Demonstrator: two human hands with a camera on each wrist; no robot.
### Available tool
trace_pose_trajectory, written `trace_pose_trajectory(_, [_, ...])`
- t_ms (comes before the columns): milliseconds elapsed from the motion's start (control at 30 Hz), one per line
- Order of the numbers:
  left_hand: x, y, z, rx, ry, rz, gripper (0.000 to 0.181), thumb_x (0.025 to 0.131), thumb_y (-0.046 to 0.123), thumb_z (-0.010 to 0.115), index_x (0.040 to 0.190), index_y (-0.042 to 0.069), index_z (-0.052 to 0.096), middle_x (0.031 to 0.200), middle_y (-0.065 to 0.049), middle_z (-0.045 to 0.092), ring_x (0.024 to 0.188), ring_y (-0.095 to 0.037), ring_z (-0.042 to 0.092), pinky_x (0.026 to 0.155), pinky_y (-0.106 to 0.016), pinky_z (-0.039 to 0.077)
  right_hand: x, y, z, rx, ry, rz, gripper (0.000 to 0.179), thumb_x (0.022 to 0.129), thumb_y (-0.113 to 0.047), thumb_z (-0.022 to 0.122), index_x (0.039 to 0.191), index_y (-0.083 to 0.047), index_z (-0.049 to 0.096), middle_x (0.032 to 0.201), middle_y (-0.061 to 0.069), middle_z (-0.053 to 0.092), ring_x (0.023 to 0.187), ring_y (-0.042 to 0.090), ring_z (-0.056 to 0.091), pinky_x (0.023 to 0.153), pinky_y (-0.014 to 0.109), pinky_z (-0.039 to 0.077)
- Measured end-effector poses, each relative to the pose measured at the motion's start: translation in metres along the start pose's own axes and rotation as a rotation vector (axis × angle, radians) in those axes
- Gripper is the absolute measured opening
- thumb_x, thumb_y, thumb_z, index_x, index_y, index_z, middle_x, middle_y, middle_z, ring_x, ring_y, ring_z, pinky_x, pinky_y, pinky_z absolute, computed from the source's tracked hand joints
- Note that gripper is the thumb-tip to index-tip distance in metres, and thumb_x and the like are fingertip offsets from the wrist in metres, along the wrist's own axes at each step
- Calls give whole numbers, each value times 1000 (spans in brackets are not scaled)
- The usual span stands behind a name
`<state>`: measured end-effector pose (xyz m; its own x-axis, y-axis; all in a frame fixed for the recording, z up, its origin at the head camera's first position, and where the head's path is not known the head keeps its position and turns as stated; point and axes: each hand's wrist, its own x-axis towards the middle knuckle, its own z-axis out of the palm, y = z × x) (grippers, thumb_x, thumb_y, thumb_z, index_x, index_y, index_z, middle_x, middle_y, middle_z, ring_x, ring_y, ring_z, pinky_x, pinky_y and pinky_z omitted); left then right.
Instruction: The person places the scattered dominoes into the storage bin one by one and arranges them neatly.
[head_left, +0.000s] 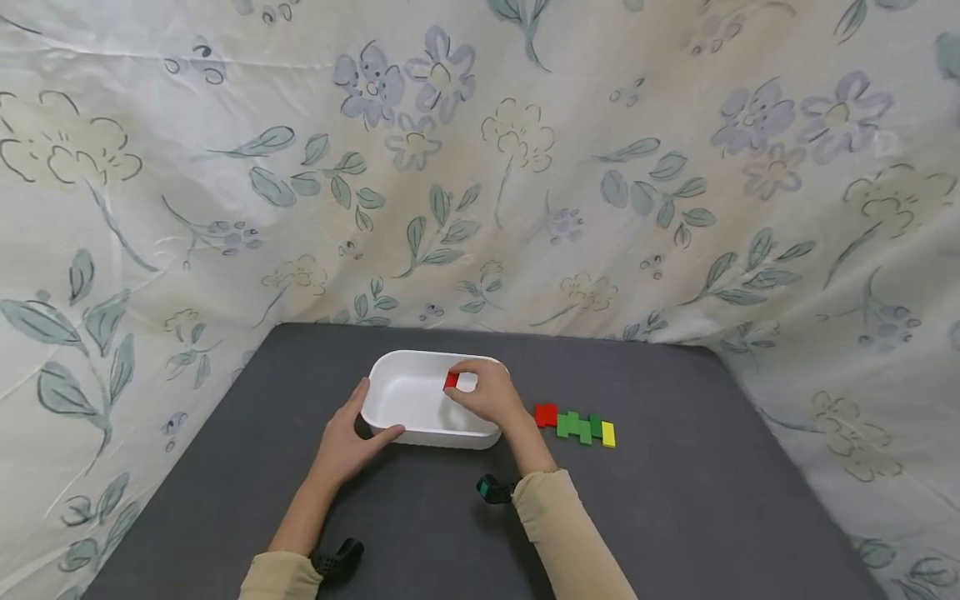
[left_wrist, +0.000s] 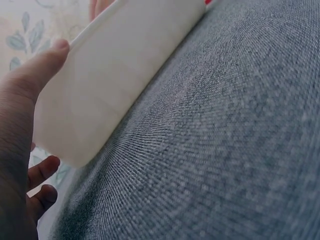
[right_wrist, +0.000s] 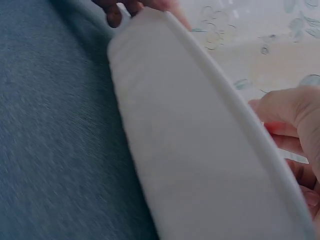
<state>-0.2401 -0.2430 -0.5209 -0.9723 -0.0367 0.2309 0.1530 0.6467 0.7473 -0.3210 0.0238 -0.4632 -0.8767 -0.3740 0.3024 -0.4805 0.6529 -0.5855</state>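
A white plastic tray [head_left: 412,437] stands on the grey cloth-covered table. My left hand [head_left: 348,440] holds its left near corner, thumb on the near rim and fingers along the end. In the left wrist view, the thumb of that left hand [left_wrist: 30,80] lies against the tray's wall [left_wrist: 105,75]. Over the tray's right half, my right hand [head_left: 487,393] pinches a small flat red block [head_left: 451,381] between thumb and fingers. In the right wrist view, the tray's side [right_wrist: 185,125] hides part of the right hand [right_wrist: 295,125], and a bit of red shows between its fingers.
Right of the tray, several flat blocks lie side by side in a staggered row: red blocks [head_left: 546,415], green ones [head_left: 574,426], a darker green one [head_left: 596,426] and a yellow one [head_left: 608,434]. A flowered cloth [head_left: 450,208] hangs behind the table [head_left: 660,500].
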Motion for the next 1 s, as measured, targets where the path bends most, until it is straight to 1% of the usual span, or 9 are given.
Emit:
trace_pose_trajectory(100, [2, 1, 0, 4, -1, -4, 113, 86, 54, 85, 169, 7, 24, 173, -18, 27, 157, -45, 31, 122, -67, 30, 5, -4, 7, -37, 7, -16, 29, 92, -24, 81, 118, -9, 81, 119, 7, 79, 117, 27, 71, 105, 46, 55])
trace_pose_trajectory(233, [3, 4, 0, 3, 10, 1, 112, 85, 53, 86, 168, 7, 27, 173, -18, 30, 155, -47, 33, 121, -69, 31, 10, -12, 13, -63, -14, 0, 28, 93, -23, 80, 117, -8, 81, 120, 8, 78, 119, 28, 70, 105, 46, 54])
trace_pose_trajectory(367, [3, 5, 0, 2, 13, 1, 112, 85, 52, 86, 168, 7, 27, 172, -18, 30, 156, -46, 33, 121, -68, 31, 18, -21, 20, -99, -81, 27, 30, 94, -22, 81, 120, -8, 80, 123, 8, 77, 119, 28, 70, 105, 45, 54])
trace_pose_trajectory(500, [3, 5, 0, 4, 8, -10, 112, 85, 52, 86, 168, 8, 27, 173, -17, 29, 156, -47, 32, 121, -69, 30, 27, -29, 31, -145, -152, 40, 30, 93, -22, 82, 121, -9, 80, 121, 6, 78, 111, 24, 69, 100, 42, 56])
trace_pose_trajectory(567, [1, 5, 0, -1, 14, -12, 111, 85, 50, 86, 168, 8, 28, 173, -16, 30, 156, -47, 33, 120, -69, 30, 31, -32, 37, -147, -181, 38, 29, 93, -21, 81, 120, -10, 80, 118, 5, 79, 105, 23, 68, 97, 40, 56])
trace_pose_trajectory(633, [0, 5, 0, -5, 20, -15, 110, 84, 49, 87, 168, 9, 29, 173, -16, 31, 155, -46, 34, 120, -69, 31, 35, -35, 43, -142, -207, 39, 29, 94, -20, 81, 120, -10, 81, 118, 5, 79, 104, 22, 67, 98, 39, 55])
trace_pose_trajectory(800, [-1, 6, 0, 11, 14, -18, 111, 85, 52, 86, 168, 9, 28, 172, -16, 31, 154, -48, 35, 119, -70, 32, 39, -39, 54, -152, -248, 64, 31, 94, -20, 80, 124, -11, 80, 123, 4, 78, 113, 22, 67, 106, 39, 53])
trace_pose_trajectory(900, [-1, 6, 0, 11, 6, -29, 111, 85, 53, 86, 169, 10, 27, 173, -14, 30, 154, -47, 35, 119, -70, 33, 42, -40, 56, -174, -266, 64, 32, 94, -20, 80, 124, -11, 80, 124, 5, 77, 114, 23, 67, 107, 39, 53])
trace_pose_trajectory(1000, [-1, 6, 1, -2, 9, -30, 111, 84, 52, 86, 169, 11, 28, 173, -12, 30, 154, -47, 35, 119, -70, 33, 44, -43, 57, -210, -276, 46, 32, 95, -20, 80, 124, -10, 80, 122, 5, 78, 109, 22, 67, 105, 37, 54])
